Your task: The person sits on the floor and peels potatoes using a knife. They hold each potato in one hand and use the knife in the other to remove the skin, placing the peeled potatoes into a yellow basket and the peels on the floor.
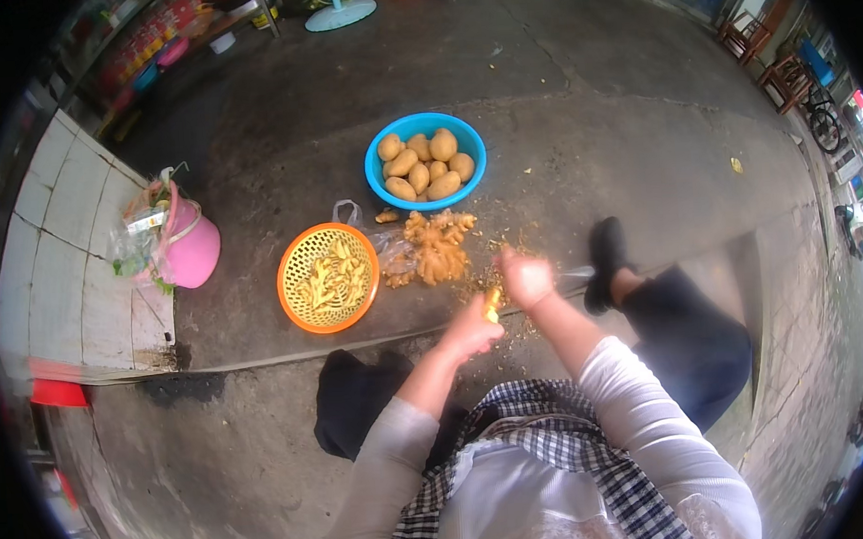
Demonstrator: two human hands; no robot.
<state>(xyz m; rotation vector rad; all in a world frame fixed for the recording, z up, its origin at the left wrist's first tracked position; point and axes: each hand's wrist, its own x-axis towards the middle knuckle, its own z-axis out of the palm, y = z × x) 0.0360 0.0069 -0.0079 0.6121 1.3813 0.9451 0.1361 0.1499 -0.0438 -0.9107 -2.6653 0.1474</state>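
My left hand (pixel 472 327) grips a partly peeled piece of ginger (pixel 492 304), its pale yellow flesh showing at one end. Close beside it my right hand (pixel 525 275), blurred, is closed around a shiny metal utensil (pixel 576 272) that juts out to the right; its kind is unclear. Peel scraps (pixel 514 239) litter the floor around both hands. Ahead of them lies a heap of unpeeled ginger root (pixel 439 246), partly on a clear plastic bag (pixel 394 248). Peeled ginger (pixel 335 276) fills the bottom of an orange-rimmed yellow colander (pixel 287 300) to the left.
Beyond the ginger stands a blue basin (pixel 428 205) of potatoes (pixel 444 186). A pink bucket (pixel 198 249) with plastic bags and greens leans by a white tiled block (pixel 69 193). A low concrete edge (pixel 261 364) runs under my hands. My black shoe (pixel 608 256) is at right.
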